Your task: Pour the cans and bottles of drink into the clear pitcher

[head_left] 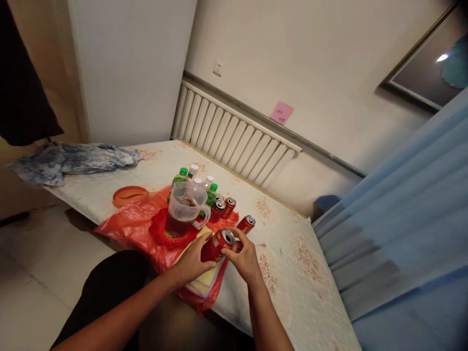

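My left hand [193,263] is wrapped round a red drink can [218,243] near the table's front edge. My right hand [244,257] pinches at the can's top, fingers closed on its rim or tab. Just behind stands a clear plastic pitcher [185,209] holding dark liquid, on a red mat. Another red can [246,224] stands to the right of the held one, and two more red cans [224,207] stand behind it. Green and clear bottles [197,179] are grouped behind the pitcher.
A red plastic bag [129,225] and yellow sheets [204,282] lie under the items on the floral tablecloth [292,253]. An orange lid [129,196] sits left. Blue cloth [69,161] lies at the far left corner. A radiator [234,136] and blue curtain [402,234] border the table.
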The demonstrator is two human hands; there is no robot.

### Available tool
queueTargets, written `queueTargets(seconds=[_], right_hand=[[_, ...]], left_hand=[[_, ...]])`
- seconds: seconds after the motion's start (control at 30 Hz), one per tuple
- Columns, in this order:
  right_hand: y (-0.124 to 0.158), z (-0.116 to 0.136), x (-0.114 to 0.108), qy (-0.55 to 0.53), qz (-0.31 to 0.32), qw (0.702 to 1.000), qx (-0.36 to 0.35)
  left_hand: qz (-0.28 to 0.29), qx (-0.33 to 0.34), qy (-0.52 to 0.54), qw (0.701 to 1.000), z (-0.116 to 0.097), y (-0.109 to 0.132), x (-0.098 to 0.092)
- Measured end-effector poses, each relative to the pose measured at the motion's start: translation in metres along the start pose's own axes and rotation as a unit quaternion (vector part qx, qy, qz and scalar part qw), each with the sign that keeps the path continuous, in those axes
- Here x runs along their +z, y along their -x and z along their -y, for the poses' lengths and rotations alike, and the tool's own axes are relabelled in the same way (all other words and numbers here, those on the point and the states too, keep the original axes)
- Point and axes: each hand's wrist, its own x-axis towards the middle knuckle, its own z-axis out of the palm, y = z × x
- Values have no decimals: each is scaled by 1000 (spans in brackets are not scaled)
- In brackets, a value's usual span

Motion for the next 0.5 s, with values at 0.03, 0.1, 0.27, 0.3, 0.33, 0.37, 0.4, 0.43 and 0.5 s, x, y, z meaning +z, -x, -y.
queueTargets(seconds=[0.03, 0.1, 0.27, 0.3, 0.33, 0.37, 0.4, 0.43, 0.5], right_hand=[[4, 4, 4, -7, 12, 1000, 2], [12, 9, 12, -16, 25, 1000, 9], [19, 6, 25, -88, 41, 994, 44], [17, 2, 28, -109, 35, 992, 50], [15, -2, 30, -127, 24, 990, 56], [11, -7, 32, -141, 7, 988, 62], [7, -12, 35, -151, -9, 986, 68], [3, -17, 38, -157, -23, 984, 75], [-7, -28, 45, -158, -49, 982, 86]], left_hand=[[17, -1, 12, 1000, -7, 2, -5], [48, -18, 26, 998, -17, 7, -15], [14, -67, 39, 997, -23, 22, -45], [-14, -75, 39, 996, -22, 24, -52], [-50, -82, 38, 995, -20, 25, -61], [-90, -89, 38, 991, -18, 25, -71], [-138, -94, 35, 985, -17, 24, -80], [-188, -98, 29, 977, -15, 22, -91], [-271, -95, 15, 958, -9, 15, -110]])
